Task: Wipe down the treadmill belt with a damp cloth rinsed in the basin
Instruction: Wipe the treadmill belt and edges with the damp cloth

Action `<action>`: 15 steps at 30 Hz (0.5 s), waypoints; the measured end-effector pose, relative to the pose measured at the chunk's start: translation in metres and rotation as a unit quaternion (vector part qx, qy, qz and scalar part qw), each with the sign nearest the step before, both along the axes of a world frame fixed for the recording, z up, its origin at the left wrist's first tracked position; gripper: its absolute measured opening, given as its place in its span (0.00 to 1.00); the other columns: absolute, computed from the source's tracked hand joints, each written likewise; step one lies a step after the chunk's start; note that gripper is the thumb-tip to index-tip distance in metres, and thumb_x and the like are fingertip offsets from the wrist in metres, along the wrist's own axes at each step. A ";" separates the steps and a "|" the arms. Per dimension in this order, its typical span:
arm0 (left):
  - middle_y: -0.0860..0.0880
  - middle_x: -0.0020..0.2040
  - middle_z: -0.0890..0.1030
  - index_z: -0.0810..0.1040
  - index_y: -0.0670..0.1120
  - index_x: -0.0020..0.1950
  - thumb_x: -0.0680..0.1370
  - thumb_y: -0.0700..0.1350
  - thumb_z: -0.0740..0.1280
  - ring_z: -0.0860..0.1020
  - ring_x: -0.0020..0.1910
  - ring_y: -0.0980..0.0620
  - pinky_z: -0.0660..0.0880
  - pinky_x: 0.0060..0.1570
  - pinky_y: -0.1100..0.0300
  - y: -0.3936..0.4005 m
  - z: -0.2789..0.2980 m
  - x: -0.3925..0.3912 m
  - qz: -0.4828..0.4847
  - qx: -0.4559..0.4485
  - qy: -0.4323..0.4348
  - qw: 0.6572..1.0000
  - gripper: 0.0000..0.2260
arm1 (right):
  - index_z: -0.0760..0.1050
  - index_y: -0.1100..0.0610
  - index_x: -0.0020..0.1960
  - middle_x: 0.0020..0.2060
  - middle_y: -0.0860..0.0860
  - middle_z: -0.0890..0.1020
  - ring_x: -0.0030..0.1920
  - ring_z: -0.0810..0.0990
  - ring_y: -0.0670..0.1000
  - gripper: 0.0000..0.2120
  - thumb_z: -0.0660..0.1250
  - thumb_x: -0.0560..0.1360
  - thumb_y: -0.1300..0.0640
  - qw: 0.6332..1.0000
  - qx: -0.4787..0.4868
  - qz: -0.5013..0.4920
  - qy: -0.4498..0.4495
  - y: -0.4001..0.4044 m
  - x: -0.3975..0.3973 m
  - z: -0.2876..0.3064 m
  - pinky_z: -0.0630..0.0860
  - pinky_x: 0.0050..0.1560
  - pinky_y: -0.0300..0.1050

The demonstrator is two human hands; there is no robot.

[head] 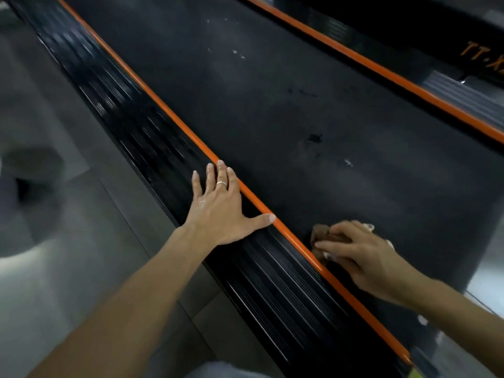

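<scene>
The person is leaning over the treadmill with both bare arms reaching forward. Nearest, the right hand (362, 255) is pressing down on a brownish cloth (323, 237), its fingers curled over the bunched fabric, which is lying on the treadmill belt (272, 105) just beside the near orange stripe (191, 135). A pale edge of the cloth is peeking out past the knuckles. A little further along, the left hand (221, 205) is resting flat on the ribbed black side rail (152, 148), fingers straight and spread, a ring (221, 183) sitting on one of them, the thumb tip touching the orange stripe. Beyond the hands the dark belt is running away, showing a dark blotch (315, 138) and scattered pale specks (237, 53). On the far side a second orange stripe (381, 69) is edging the belt, with orange lettering (482, 54) on the black frame behind it. Grey floor tiles (68, 214) are lying to the left.
</scene>
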State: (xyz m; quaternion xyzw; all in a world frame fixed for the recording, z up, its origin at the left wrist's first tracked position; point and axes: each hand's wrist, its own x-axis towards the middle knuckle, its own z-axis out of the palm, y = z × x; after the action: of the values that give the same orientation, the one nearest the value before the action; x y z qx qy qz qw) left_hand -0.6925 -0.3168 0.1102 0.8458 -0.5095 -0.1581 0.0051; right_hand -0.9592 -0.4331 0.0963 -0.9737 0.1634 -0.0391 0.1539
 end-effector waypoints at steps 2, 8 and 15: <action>0.38 0.78 0.38 0.40 0.37 0.78 0.63 0.81 0.51 0.34 0.77 0.40 0.35 0.74 0.39 0.000 0.000 -0.006 0.002 0.005 0.000 1.000 0.61 | 0.80 0.48 0.59 0.53 0.49 0.75 0.47 0.74 0.50 0.17 0.73 0.72 0.61 1.000 -0.022 0.012 0.004 0.003 -0.007 0.003 0.70 0.40 0.36; 0.38 0.78 0.37 0.38 0.36 0.78 0.61 0.82 0.53 0.33 0.76 0.43 0.33 0.73 0.40 -0.002 -0.003 -0.008 0.001 0.003 -0.010 1.000 0.63 | 0.80 0.55 0.58 0.49 0.56 0.75 0.47 0.74 0.58 0.13 0.68 0.74 0.63 0.995 -0.057 -0.041 -0.070 -0.037 0.090 -0.016 0.77 0.40 0.56; 0.38 0.78 0.36 0.37 0.37 0.77 0.60 0.82 0.54 0.31 0.76 0.44 0.31 0.72 0.42 -0.010 0.004 -0.005 -0.002 0.007 -0.005 1.000 0.64 | 0.79 0.53 0.57 0.50 0.54 0.74 0.47 0.74 0.54 0.11 0.63 0.77 0.58 0.998 -0.031 -0.009 -0.060 -0.024 0.044 -0.015 0.78 0.42 0.54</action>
State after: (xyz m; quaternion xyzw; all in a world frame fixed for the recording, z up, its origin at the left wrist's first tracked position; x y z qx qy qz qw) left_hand -0.6975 -0.3269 0.1138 0.8457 -0.5099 -0.1574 -0.0032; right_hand -0.9156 -0.4571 0.0816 -0.9724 0.1610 -0.1042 0.1328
